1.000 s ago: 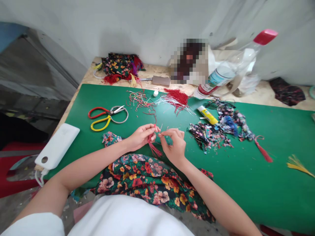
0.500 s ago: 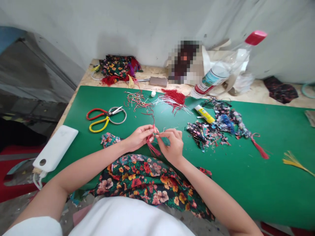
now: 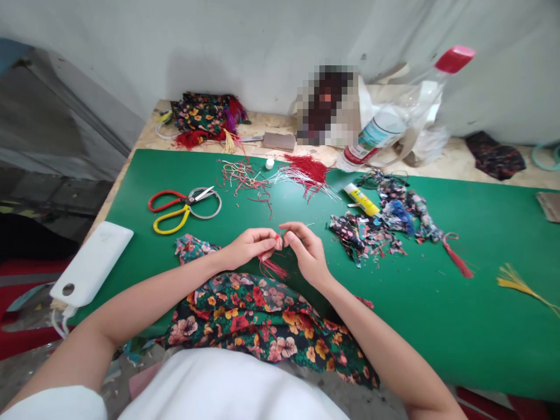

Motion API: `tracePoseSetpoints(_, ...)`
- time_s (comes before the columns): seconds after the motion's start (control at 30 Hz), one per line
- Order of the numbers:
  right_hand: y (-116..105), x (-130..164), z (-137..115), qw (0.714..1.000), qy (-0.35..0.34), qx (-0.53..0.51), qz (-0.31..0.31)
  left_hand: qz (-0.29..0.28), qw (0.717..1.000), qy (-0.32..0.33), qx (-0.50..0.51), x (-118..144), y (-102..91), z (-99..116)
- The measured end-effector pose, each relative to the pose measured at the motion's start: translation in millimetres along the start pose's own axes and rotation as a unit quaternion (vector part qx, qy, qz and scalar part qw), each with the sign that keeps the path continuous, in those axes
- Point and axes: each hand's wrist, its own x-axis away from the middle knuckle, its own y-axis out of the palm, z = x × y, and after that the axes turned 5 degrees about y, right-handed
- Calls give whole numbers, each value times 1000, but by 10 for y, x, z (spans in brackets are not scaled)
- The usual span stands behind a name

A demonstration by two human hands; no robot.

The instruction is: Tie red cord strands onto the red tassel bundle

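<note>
My left hand [image 3: 258, 242] is closed in a pinch on the top of a red tassel [image 3: 273, 268], whose strands hang below the fingers toward the table. Close against its fingertips is my right hand [image 3: 308, 251], thumb and fingers bent together. A thin thread shows near the two hands, but what the right fingers grip is too small to make out. Below both hands, a floral cloth [image 3: 249, 309] in green, black, red and yellow lies bunched over the table's near edge. A smaller floral scrap [image 3: 192, 248] lies under my left forearm.
Scissors [image 3: 186, 209] with red and yellow handles lie left, beside a white power bank [image 3: 94, 262]. Cut cords [image 3: 242, 177] and red-and-white strands [image 3: 308, 175] lie ahead. Right are a yellow glue tube [image 3: 363, 200], fabric scraps [image 3: 363, 233] and a plastic bottle [image 3: 378, 137].
The dark red cord end that stood up above my left fingers no longer shows there. My right fingers have shifted from a tight pinch to a rounder bend. The view has moved slightly.
</note>
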Motion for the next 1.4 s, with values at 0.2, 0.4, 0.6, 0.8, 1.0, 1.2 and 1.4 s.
tracePoseSetpoints(0.2,5,-24,-52,991,44,-111,-53,-22,999,3,-50,10,-15,4)
tracePoseSetpoints(0.4,26,-30,-53,997,14,-69,-15,-9,1000,-4,-22,6,-48,-52)
tracePoseSetpoints(0.6,8,-7,-73,997,-61,15,51,39,998,-23,52,-26,-31,-58)
tracePoseSetpoints(0.8,22,-5,-16,981,-162,90,58,40,998,-18,39,-25,-27,-69)
tracePoseSetpoints(1.0,19,-6,-3,968,-195,130,89,33,999,-6,15,-22,-25,-93)
tracePoseSetpoints(1.2,24,-2,-4,961,-210,139,114,47,998,-11,28,-33,-10,-74)
tracePoseSetpoints(1.4,39,23,-34,974,-143,131,113,39,999,4,13,-21,-20,-89)
